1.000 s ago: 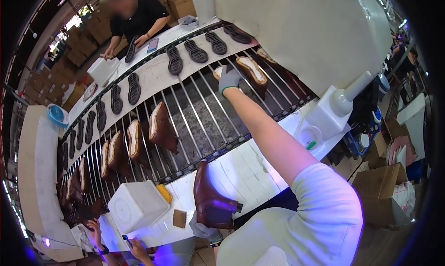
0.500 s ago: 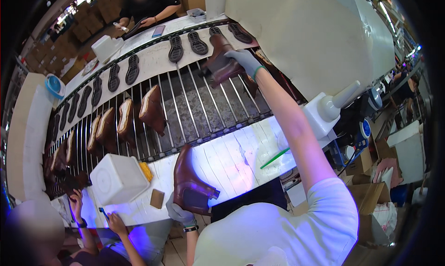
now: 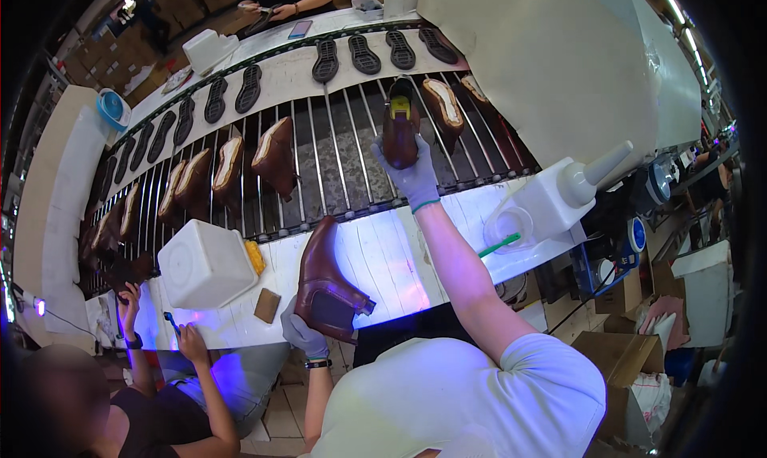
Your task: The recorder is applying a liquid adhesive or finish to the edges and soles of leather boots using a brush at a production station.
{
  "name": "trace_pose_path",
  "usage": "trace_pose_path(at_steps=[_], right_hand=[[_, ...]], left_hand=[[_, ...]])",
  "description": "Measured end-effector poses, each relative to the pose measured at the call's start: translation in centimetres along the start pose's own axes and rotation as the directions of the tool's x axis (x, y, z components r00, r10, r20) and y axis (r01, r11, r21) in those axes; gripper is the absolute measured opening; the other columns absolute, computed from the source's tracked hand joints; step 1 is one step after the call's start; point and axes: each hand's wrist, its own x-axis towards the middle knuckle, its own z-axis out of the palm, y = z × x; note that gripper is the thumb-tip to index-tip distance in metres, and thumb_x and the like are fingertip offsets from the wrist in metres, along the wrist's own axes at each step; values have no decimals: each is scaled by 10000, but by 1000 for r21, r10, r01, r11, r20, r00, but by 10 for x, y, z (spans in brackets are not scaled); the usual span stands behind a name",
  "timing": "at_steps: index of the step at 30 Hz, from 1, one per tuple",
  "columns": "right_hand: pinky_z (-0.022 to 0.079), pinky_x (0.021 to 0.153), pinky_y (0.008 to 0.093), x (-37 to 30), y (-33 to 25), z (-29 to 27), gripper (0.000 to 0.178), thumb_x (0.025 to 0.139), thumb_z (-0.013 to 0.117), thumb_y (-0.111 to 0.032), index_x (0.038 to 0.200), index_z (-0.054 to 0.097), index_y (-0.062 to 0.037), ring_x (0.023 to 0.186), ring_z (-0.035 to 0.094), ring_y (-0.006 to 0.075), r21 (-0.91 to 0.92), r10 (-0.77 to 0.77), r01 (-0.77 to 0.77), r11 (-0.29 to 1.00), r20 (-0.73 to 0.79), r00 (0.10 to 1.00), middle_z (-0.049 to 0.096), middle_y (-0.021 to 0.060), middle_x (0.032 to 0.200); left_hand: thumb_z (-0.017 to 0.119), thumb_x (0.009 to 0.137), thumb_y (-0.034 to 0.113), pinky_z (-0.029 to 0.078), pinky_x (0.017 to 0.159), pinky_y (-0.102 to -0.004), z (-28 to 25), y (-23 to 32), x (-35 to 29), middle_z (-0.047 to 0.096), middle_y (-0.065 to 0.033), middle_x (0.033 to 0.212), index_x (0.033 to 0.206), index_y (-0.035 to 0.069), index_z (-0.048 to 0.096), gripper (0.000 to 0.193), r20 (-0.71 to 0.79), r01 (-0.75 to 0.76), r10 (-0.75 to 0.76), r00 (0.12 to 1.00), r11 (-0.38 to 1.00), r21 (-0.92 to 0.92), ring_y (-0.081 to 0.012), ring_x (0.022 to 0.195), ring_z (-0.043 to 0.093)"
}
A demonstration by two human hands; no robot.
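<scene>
In my gloved right hand (image 3: 411, 177) is a brown ankle boot (image 3: 399, 142), gripped from the near side over the rack. Its dark opening and a yellow patch inside face up and away. A second brown ankle boot (image 3: 323, 286) lies on its side at the near edge of the white table, with a dark elastic panel showing. My gloved left hand (image 3: 305, 336) grips its near end, and some of those fingers are hidden behind the boot. Brown boots with pale undersides up, such as one boot (image 3: 273, 156), rest on the metal-bar rack (image 3: 323, 182).
Black soles (image 3: 365, 56) line the far strip. A white container (image 3: 208, 262), a brown block (image 3: 267, 305) and a white bottle (image 3: 551, 194) stand on the table, beside a clear cup with a green brush (image 3: 499, 245). Two co-workers are at the far side and near left.
My right hand has brought its boot nearer and turned it, so the opening now shows. My left hand still grips the other boot. The head view has shifted a little.
</scene>
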Motion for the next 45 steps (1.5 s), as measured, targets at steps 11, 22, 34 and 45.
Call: trace_pose_path(at_steps=[11,22,34,45], right_hand=[[498,1023,562,-6,-16,-9,501,939,533,-319,1312,475,10,1098,592,355,9,33,-33,999,6,999,582,209,1198],[479,1051,564,-7,-27,-22,590,942,513,-328,1395,383,28,1228,534,403,-59,-37,37,998,7,999,516,252,1316],[490,1046,544,-8,-30,-33,589,957,501,-341,1400,386,28,1213,551,387,-92,-7,8,996,15,1000,524,250,1311],[508,1011,537,-28,-29,-38,547,859,622,-306,1302,489,-15,1151,577,362,-96,-3,8,995,59,998,584,192,1212]], left_hand=[[373,1018,281,512,800,-407,2,1,0,700,-196,988,1085,-76,673,471,-8,18,-19,1000,1000,-10,-301,863,652],[369,1020,268,508,789,-400,0,4,0,698,-187,979,1092,-73,672,462,5,32,-33,999,999,10,-289,849,646],[370,1026,277,509,789,-395,0,2,-1,701,-182,980,1087,-68,676,465,12,24,-24,1000,1000,19,-286,850,649],[374,1023,261,513,781,-393,1,8,1,701,-182,979,1080,-70,674,451,4,26,-26,1000,1000,0,-284,849,653]])
